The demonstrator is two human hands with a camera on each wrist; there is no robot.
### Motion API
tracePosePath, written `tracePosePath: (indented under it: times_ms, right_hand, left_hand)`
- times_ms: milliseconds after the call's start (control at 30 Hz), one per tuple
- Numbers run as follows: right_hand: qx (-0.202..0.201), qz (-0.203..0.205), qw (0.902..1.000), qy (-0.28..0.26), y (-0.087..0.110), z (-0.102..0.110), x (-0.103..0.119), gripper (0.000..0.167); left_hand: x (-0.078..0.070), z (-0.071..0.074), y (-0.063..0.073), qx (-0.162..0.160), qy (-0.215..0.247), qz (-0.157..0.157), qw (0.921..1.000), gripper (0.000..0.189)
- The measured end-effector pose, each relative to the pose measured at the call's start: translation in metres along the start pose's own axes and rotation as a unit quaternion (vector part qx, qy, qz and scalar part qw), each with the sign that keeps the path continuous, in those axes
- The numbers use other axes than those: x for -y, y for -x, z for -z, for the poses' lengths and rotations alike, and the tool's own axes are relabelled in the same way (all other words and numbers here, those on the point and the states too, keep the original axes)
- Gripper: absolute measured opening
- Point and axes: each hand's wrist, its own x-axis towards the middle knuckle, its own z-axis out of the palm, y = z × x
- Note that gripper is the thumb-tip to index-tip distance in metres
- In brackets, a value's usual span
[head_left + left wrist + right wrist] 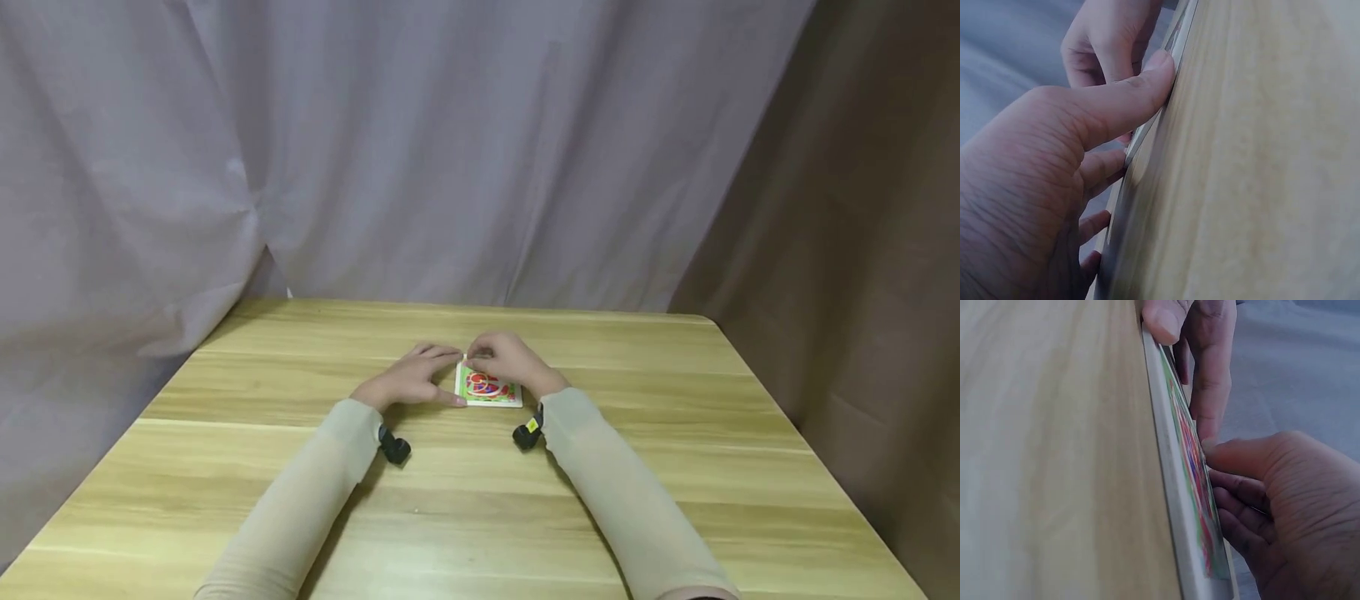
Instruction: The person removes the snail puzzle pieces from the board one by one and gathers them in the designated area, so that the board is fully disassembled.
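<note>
A thin square picture board [487,386] lies flat on the table, with a white border and a red, green and blue printed face. My left hand [411,377] is at its left side. The thumb presses the near left corner, and the straight forefinger reaches the far left corner. From the far side my right hand [512,360] reaches over the board with curled fingers. In the right wrist view the right thumb [1238,455] meets the board's far edge, close to a left fingertip. Whether a small loose piece is between the right fingertips is hidden.
The board sits on a pale wood-grain table [465,517]. Grey curtains [450,150] hang behind the table's far edge, and a brown curtain [847,217] hangs on the right. Small black wrist cameras [396,448] are strapped below both hands.
</note>
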Motion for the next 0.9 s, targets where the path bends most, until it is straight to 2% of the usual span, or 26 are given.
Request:
tracePosePath:
  times_ms: [267,667,900]
  right_hand:
    - [0.003,-0.028,0.9973,-0.068,-0.001,-0.005,-0.012,0.018]
    - [0.009,-0.07,0.9914,-0.11,0.002,-0.005,-0.009,0.021]
    - [0.002,-0.054,0.9925,-0.109,-0.001,-0.005,-0.008,0.018]
  left_hand:
    - [0.003,-0.004,0.001,0.001,0.02,0.009,0.9998,0.099]
    - [0.001,-0.004,-0.001,-0.001,0.013,0.011,0.9999,0.1]
    - [0.0,-0.001,-0.001,-0.001,0.01,0.015,0.9998,0.101]
